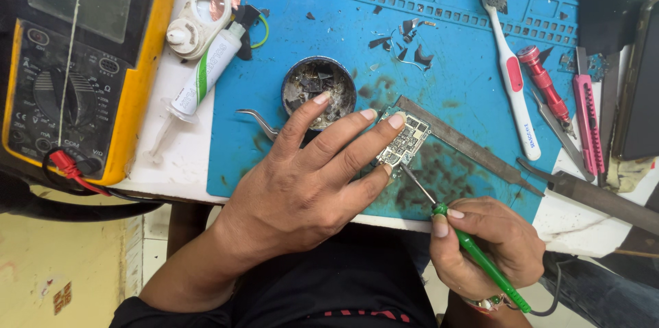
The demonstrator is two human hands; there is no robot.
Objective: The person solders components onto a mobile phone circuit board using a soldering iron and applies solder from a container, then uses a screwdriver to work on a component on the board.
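Left hand (312, 177) lies flat, fingers spread, on the blue work mat (467, 94) near the front edge of the bench; its fingertips press on a small circuit board (405, 141), pinning it to the mat, not clenched around it. Board: roughly rectangular, tilted, densely packed with tiny metallic components and pale shield frames; its near-left part is hidden under the fingers. Right hand (491, 242), past the bench's front edge, grasps a green-handled soldering iron (480, 259) pen-style; the thin metal tip reaches up-left and meets the board's lower edge. Mat around the board is stained dark. A flat metal file (467, 146) lies diagonally just behind and right of the board. A round tin (319, 87) with dark residue sits just behind the left fingers, curved tweezers (257, 122) to its left. Toward the bench's left edge: a yellow multimeter (82, 60) and a syringe (202, 77) of paste. Toward the right edge: a white toothbrush (511, 67), a red screwdriver (546, 87), a pink utility knife (587, 122).
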